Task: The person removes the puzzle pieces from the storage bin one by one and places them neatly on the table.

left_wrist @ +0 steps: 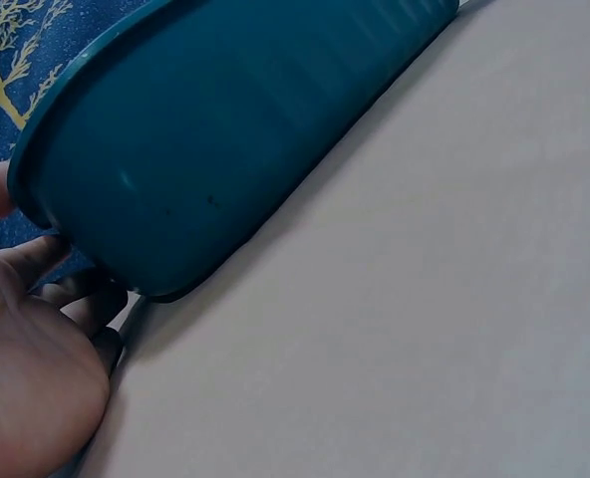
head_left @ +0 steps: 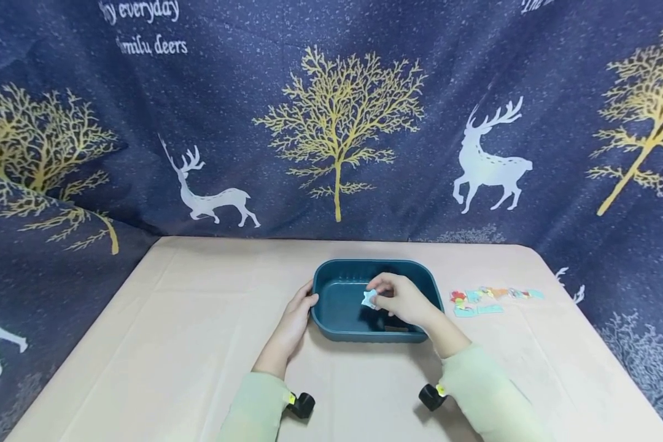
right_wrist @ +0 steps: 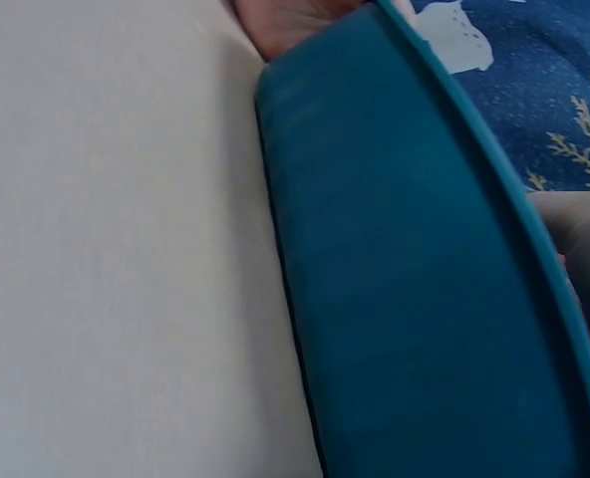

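A dark teal plastic basin (head_left: 337, 336) sits on the table. My left hand (head_left: 294, 319) grips its left end, thumb at the rim; in the left wrist view, the left hand's (left_wrist: 36, 378) fingers curl against the basin's outer wall (left_wrist: 225, 149). Over the basin's inside, my right hand (head_left: 406, 301) pinches a small light-blue jigsaw puzzle piece (head_left: 369, 298) between thumb and fingers. A brownish piece (head_left: 396, 329) lies in the basin near its front wall. In the right wrist view, the basin wall (right_wrist: 405, 249) hides most of the right hand (right_wrist: 586, 234).
Right of the basin, several colourful puzzle pieces (head_left: 488, 309) lie on the table in two rows, some apparently joined. The pale tablecloth (head_left: 160, 344) extends to both sides. A dark blue curtain (head_left: 287, 37) with deer and trees hangs behind the table.
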Motion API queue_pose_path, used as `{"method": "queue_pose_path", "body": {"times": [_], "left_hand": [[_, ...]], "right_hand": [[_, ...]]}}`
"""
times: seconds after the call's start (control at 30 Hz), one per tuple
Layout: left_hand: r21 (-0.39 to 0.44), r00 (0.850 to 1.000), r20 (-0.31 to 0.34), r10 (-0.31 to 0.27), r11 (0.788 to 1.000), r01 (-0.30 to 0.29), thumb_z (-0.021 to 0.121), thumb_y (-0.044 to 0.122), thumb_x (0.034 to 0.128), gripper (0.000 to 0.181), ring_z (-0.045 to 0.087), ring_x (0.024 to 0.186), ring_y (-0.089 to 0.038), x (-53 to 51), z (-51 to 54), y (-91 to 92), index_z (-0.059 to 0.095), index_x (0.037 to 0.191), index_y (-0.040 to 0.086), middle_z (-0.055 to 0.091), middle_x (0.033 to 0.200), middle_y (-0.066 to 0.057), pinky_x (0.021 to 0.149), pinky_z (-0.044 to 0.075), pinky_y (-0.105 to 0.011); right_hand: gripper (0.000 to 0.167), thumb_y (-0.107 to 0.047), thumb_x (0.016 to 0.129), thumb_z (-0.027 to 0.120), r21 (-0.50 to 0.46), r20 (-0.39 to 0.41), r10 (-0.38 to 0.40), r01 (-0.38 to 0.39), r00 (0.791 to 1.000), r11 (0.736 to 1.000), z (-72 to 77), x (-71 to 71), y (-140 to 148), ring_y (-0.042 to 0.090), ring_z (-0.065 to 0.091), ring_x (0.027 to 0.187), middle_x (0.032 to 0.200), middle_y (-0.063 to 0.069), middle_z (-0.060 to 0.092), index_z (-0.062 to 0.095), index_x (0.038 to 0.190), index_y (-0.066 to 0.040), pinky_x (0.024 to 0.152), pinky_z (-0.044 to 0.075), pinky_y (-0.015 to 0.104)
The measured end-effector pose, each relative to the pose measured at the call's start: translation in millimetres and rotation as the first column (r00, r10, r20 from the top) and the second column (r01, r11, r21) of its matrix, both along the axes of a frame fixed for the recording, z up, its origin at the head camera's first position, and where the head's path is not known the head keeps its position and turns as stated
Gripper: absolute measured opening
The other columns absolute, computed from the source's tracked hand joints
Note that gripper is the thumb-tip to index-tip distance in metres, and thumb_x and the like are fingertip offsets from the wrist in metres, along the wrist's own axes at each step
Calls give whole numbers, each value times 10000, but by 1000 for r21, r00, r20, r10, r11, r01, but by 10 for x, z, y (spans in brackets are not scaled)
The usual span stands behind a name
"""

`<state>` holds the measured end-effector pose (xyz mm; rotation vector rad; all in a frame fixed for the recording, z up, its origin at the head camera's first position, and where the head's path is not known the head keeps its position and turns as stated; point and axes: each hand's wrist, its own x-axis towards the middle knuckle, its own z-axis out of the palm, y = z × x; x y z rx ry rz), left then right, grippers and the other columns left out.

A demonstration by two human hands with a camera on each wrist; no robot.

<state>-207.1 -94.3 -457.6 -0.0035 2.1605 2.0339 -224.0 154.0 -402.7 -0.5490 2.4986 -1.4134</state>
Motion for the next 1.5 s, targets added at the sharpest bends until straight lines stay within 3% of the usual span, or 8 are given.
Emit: {"method": "queue_pose_path", "body": {"times": [0.17,0.4,0.57,0.83,1.07,1.17,1.5], "left_hand": [[-10,1000,8,6,1000,-6,411,305,990,509,135,1471,-265,17,13,-24,321,1480,198,248,1569,-23,1178,111,-522],[5,1000,15,14,1000,-14,399,282,995,505,124,1473,-268,27,19,-60,311,1484,190,227,1576,-31,1181,118,-503],[1,1000,18,14,1000,-14,400,298,995,505,125,1474,-256,20,23,-55,312,1483,207,228,1576,-17,1183,124,-492],[14,1000,3,10,1000,-10,390,262,998,491,131,1473,-256,-14,18,-36,324,1479,189,240,1571,-30,1185,124,-490],[2,1000,7,1,1000,-1,383,279,1000,503,119,1474,-269,-8,17,-36,302,1488,186,218,1579,-38,1179,133,-502],[4,1000,9,0,1000,0,384,283,1000,506,118,1474,-267,-12,14,-33,299,1489,187,216,1580,-36,1179,137,-499],[18,1000,9,-12,1000,12,387,267,1001,503,111,1476,-266,-20,-4,1,301,1489,183,209,1581,-37,1182,126,-495]], "right_hand": [[188,-76,896,614,-62,-26,-47,45,999,997,45,64,69,351,638,766,913,130,640,604,1076,-21,572,556,399],[327,-30,900,588,-108,-60,-103,96,993,990,41,89,214,259,682,806,1079,208,599,547,1219,27,624,579,303],[352,-35,905,587,-131,-36,-158,152,987,980,85,109,353,285,698,858,1065,209,560,544,1252,11,665,584,312],[363,-14,927,545,-191,-27,-222,213,975,958,94,159,607,68,695,828,1095,231,496,509,1278,75,704,584,281],[358,-9,927,539,-264,-31,-294,276,955,924,99,235,793,15,682,795,1125,284,503,509,1261,114,693,586,273],[370,-11,926,545,-277,-45,-313,289,949,916,92,260,879,23,686,795,1084,233,534,496,1264,131,681,587,284],[392,-72,934,570,-204,-95,-401,377,911,904,14,361,1238,57,686,768,958,-109,583,496,1290,72,659,579,255]]}}
